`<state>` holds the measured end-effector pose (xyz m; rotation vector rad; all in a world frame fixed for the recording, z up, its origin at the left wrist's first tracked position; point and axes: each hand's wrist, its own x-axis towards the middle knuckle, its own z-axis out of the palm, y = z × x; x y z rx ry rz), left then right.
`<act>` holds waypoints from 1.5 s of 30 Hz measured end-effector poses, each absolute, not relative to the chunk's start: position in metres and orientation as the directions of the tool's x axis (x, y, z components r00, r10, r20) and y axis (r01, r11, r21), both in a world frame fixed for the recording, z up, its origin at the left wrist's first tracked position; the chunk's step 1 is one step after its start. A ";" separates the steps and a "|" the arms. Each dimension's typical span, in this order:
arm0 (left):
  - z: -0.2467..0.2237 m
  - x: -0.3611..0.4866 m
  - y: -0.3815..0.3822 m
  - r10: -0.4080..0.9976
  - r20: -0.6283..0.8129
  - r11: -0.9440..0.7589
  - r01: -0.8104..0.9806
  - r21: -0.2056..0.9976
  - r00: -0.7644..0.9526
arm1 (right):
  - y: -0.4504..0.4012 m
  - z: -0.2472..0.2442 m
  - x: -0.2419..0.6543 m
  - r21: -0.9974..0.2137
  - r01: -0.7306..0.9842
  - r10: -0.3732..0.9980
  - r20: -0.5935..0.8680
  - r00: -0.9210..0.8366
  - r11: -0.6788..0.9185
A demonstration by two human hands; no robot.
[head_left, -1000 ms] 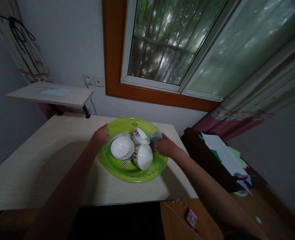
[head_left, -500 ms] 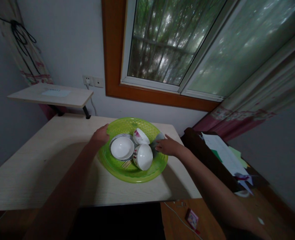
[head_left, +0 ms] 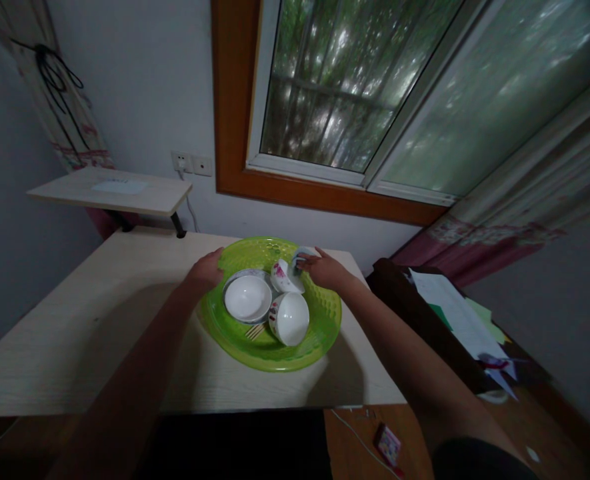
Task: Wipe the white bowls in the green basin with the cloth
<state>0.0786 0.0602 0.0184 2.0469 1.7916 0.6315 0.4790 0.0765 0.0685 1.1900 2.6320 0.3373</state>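
A green plastic basin [head_left: 275, 363] sits on the table, with dishes inside it. My left hand [head_left: 207, 272] is closed on its left rim. My right hand [head_left: 323, 268] holds a grey cloth [head_left: 302, 255] over the right part of the basin, just above a small flowered bowl [head_left: 282, 279] that lies tilted. Below that bowl, a larger patterned bowl [head_left: 292, 320] leans on its side. A white bowl [head_left: 247, 298] rests on a grey-rimmed plate [head_left: 242, 273] at the left. Several short wooden sticks [head_left: 255, 331] lie in front of them.
The pale wooden table [head_left: 139, 347] carries a raised shelf [head_left: 109, 193] with a paper on it at the back left. Behind is a window [head_left: 335, 100]. Papers [head_left: 449, 300] lie on a dark brown piece of furniture at the right.
My right hand has moved the grey cloth up and left, from the basin's right side to above the small flowered bowl. My left hand stays at the rim. The view has shifted slightly.
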 end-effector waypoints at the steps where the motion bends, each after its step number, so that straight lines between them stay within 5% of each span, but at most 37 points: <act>1: 0.018 0.079 0.060 0.990 0.094 -0.135 0.839 0.528 0.101 | 0.080 0.068 0.474 0.302 0.698 0.751 -0.109 -0.651 0.649; 20: 0.027 0.084 0.056 0.995 0.061 -0.098 0.856 0.508 0.078 | 0.107 0.077 0.396 0.259 0.645 0.688 -0.137 -0.712 0.719; 31: 0.022 0.083 0.058 0.995 0.077 -0.094 0.847 0.523 0.063 | 0.055 0.071 0.458 0.288 0.768 0.816 -0.100 -0.569 0.571; 45: 0.032 0.086 0.052 0.999 0.022 -0.054 0.872 0.486 0.049 | -0.037 0.085 0.452 0.294 0.845 0.885 -0.285 -0.368 0.446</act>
